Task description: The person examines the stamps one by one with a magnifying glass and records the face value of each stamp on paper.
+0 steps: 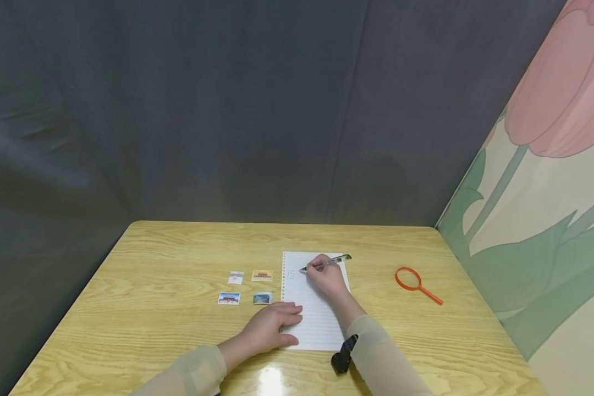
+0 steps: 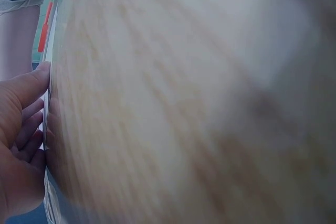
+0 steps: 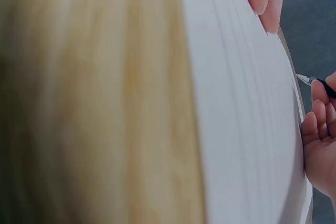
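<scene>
Pale sleeves lie closest in my head view. From my distant post I see the right hand pinching a pen, its tip at the upper part of a lined sheet, beside marks I read, unsurely, as 15. The left hand rests, fingers extended, over the sheet's left edge. Four small pictures sit left, an orange magnifying glass right.
</scene>
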A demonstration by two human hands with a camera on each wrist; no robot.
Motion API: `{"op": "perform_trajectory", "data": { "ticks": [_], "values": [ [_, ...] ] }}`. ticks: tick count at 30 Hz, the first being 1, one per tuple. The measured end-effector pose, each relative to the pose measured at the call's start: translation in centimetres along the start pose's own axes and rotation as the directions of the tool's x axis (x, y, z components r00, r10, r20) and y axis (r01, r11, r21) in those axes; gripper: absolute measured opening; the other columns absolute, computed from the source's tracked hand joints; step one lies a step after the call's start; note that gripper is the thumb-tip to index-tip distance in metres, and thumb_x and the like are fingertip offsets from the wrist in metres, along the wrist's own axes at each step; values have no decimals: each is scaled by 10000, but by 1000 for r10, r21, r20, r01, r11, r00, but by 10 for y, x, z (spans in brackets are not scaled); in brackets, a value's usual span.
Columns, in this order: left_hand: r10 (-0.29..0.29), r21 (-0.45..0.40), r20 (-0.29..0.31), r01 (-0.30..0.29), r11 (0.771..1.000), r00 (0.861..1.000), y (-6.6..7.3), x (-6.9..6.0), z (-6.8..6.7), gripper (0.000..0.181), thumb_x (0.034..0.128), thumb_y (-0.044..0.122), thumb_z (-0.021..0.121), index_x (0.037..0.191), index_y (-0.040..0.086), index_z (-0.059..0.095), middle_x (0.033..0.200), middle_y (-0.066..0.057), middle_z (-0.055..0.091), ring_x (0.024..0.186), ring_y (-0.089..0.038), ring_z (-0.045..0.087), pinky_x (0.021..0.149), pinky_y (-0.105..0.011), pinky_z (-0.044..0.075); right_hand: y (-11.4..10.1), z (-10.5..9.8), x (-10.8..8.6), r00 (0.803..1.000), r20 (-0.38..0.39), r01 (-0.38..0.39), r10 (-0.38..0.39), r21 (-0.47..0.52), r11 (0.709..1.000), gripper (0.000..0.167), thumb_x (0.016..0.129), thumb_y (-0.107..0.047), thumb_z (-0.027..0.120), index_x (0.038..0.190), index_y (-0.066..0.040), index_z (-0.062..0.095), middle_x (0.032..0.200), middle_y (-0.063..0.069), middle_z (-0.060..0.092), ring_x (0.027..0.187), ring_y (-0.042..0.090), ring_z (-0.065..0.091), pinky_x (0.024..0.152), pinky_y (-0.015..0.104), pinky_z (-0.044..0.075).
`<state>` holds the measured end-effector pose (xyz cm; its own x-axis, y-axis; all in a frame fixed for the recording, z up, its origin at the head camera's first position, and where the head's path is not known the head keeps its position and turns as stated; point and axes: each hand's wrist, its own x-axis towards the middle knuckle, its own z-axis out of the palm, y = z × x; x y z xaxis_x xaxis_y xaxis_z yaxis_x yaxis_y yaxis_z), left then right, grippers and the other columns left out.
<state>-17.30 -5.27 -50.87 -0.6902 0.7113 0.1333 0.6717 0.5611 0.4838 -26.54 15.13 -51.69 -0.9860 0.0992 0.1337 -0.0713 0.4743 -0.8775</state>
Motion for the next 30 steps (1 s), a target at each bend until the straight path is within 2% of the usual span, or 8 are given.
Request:
{"op": "perform_trajectory", "data": {
  "ticks": [9, 14, 24, 30],
  "values": [
    [-3, -16, -1, 3, 1000, 1000, 2, -1, -1, 487, 849, 259, 791, 1268, 44, 669, 1413, -46, 560, 1329, -238, 484, 1129, -353, 359, -1, 1, -2, 997, 0, 80, -80, -49, 996, 37, 835, -112, 686, 828, -101, 652, 782, -11, 662, 746, 135, 610, 689, 264, 526],
    [-6, -13, -6, 6, 1000, 1000, 3, -1, -1, 482, 846, 255, 794, 1262, 44, 673, 1408, -44, 565, 1327, -234, 487, 1126, -351, 362, -2, 1, -3, 997, 9, 81, -81, -64, 995, 34, 837, -122, 683, 826, -110, 653, 775, -12, 654, 741, 143, 603, 694, 288, 527],
    [-8, -23, -7, 8, 1000, 1000, 1, -1, -1, 485, 844, 262, 794, 1261, 46, 674, 1408, -43, 564, 1330, -233, 484, 1127, -360, 362, -1, -3, -4, 988, 115, 110, -104, -48, 993, 32, 807, -100, 674, 826, -75, 679, 709, -39, 621, 676, 135, 556, 622, 250, 470],
    [-3, -29, -8, 3, 1000, 1000, 1, -1, -2, 490, 840, 261, 798, 1262, 46, 672, 1408, -44, 564, 1331, -235, 483, 1126, -362, 364, 0, -6, -5, 984, 140, 118, -108, -67, 991, 31, 802, -94, 682, 812, -68, 669, 704, -51, 607, 672, 128, 538, 616, 242, 455]
  ]
}}
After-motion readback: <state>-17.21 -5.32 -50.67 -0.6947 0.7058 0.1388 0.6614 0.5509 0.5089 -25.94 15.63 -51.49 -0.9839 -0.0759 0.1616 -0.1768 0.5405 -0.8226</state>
